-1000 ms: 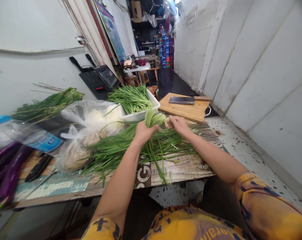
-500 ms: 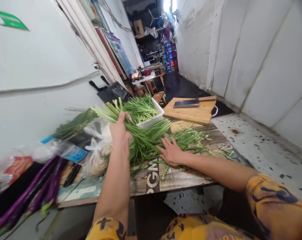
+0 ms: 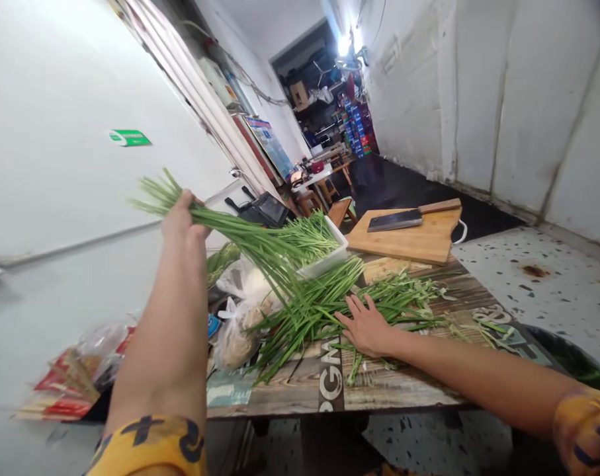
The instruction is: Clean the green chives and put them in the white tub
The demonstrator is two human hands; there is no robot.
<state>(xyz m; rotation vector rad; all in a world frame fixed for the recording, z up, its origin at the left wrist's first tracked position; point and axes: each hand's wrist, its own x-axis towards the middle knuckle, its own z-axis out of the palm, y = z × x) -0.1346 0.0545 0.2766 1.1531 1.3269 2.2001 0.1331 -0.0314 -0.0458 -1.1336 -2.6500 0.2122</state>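
Note:
My left hand is closed around a bunch of garlic chives, held up at the left. Its pale ends fan out beyond my fist, and the green ends hang down to the pile. My right hand lies flat with fingers spread, touching the loose chives on the table. To the right of its fingertips is a heap of trimmings and leaves. Behind the pile stands a white plastic tray filled with more chives.
A cleaver rests on a wooden cutting board at the table's back right. Knotted plastic bags sit left of the pile. Packages lie farther left. The wooden table ends close to me; stools and a small table stand beyond.
My left hand has lifted the bunch of chives up and to the left, drawing it away from the pile. My right hand stays on the chives. The view has turned left.

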